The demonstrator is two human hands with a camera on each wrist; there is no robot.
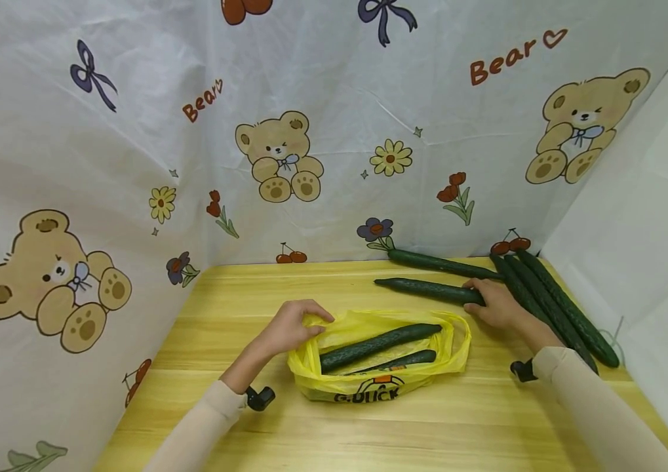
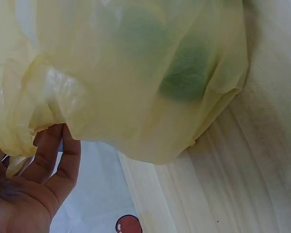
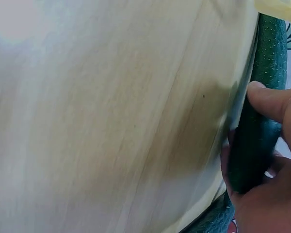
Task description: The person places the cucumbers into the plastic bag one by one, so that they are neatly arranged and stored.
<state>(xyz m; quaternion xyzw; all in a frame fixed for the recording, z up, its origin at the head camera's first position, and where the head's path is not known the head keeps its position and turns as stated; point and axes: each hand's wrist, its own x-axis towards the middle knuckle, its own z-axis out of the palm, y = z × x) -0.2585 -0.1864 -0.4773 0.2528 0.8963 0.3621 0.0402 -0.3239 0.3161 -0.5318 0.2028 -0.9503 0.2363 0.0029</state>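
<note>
A yellow plastic bag (image 1: 313,387) lies on the table with its mouth spread, two cucumbers (image 1: 381,345) visible inside. At the bag's left rim, my left hand (image 1: 292,328) pinches the thin plastic between thumb and fingers; the left wrist view shows the hand (image 2: 36,179) under the gathered film. My right hand (image 1: 497,305) grips the right end of another cucumber (image 1: 422,289) behind the bag. In the right wrist view, thumb and fingers wrap round this cucumber (image 3: 256,141) near its end.
One cucumber (image 1: 440,263) lies along the back of the table (image 1: 286,432). Several more cucumbers (image 1: 569,314) lie side by side at the right, close to my right forearm. A white sheet printed with bears (image 1: 286,160) rises behind the table and along its left side.
</note>
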